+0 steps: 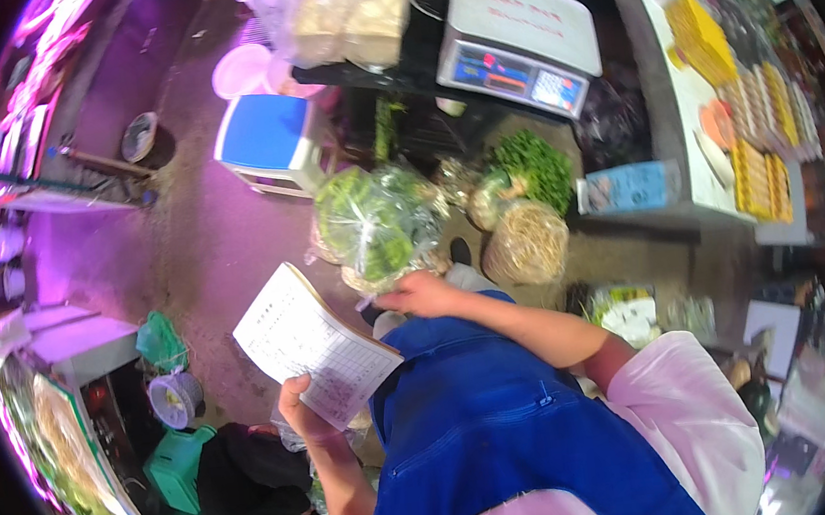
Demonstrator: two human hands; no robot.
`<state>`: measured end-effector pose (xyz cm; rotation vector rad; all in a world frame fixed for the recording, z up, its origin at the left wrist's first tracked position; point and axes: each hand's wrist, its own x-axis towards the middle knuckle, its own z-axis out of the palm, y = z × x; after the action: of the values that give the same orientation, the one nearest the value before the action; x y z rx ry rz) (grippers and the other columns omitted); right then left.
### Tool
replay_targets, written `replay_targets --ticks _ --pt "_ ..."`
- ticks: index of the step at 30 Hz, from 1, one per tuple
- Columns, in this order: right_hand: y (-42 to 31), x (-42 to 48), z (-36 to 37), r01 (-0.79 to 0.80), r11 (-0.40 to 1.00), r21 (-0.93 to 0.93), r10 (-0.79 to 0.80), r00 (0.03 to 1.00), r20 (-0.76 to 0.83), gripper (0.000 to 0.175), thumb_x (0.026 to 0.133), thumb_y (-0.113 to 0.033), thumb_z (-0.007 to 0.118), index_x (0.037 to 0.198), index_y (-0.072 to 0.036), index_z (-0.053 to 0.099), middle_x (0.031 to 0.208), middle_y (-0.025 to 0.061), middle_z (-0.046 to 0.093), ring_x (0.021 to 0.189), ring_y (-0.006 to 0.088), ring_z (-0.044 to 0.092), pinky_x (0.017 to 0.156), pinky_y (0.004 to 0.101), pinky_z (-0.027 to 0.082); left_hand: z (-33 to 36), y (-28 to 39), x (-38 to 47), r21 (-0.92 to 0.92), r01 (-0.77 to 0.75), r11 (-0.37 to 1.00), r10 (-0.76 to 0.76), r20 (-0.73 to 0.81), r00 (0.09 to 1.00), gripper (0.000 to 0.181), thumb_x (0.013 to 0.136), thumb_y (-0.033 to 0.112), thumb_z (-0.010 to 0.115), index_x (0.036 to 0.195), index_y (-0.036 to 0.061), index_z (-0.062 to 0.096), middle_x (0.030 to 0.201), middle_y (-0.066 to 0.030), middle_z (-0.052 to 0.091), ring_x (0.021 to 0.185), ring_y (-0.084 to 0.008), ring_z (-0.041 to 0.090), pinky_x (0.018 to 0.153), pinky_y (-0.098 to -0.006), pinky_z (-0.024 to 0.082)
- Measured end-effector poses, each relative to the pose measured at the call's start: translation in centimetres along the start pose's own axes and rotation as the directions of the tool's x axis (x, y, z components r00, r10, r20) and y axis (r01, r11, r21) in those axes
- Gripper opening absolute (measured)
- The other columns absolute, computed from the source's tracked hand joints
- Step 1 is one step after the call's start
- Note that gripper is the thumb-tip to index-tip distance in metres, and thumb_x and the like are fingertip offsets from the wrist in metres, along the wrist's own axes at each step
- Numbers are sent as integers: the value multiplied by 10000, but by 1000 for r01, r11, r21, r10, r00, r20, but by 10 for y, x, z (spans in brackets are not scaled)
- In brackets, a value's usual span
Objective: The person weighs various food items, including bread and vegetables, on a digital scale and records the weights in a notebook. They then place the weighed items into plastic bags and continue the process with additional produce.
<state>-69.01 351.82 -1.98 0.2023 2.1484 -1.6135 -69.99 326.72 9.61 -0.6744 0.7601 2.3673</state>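
Note:
My left hand [300, 409] grips a paper pad [311, 336] by its lower edge, thumb on the page; the page bears a printed grid and handwriting. My right hand [420, 294] is at the near edge of clear plastic bags of leafy green vegetables [371, 220]; its fingers touch or nearly touch the plastic, and whether they hold it cannot be told. Right of those bags lie a bunch of curly green herbs [535, 169] and a bag of pale thin sprouts or noodles [526, 243].
A digital scale [521, 35] stands on a dark table beside bagged pale blocks [349, 15]. A blue-topped stool [268, 137] is on the floor. Egg trays [762, 107] line the right counter. A person in black [252, 485] is at lower left, near a green plastic stool [178, 467].

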Motion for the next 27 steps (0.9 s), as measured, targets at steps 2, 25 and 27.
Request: replay_targets --ticks 2,25,27 --pt "-48 -8 19 -32 997 77 18 986 165 336 855 -348 630 815 -19 680 714 105 652 656 172 613 622 332 474 -2 2 9 37 92 995 -94 43 995 598 709 173 516 1254 -65 452 1156 -198 588 1014 -344 588 909 -423 458" --pt "164 -102 -103 -402 911 93 407 913 -36 306 834 -322 681 743 -44 592 615 13 572 534 85 515 502 249 424 33 -84 3 -61 -273 960 240 -323 915 532 732 75 495 1250 -45 454 1186 -178 580 1057 -332 584 933 -434 466" --pt "190 -83 -103 -370 925 -86 368 929 -30 297 843 -312 671 745 -43 593 598 21 572 526 88 518 497 251 427 23 -90 -10 -99 -294 951 246 -339 908 534 726 72 499 1244 -50 456 1185 -176 580 1054 -327 582 927 -422 466"
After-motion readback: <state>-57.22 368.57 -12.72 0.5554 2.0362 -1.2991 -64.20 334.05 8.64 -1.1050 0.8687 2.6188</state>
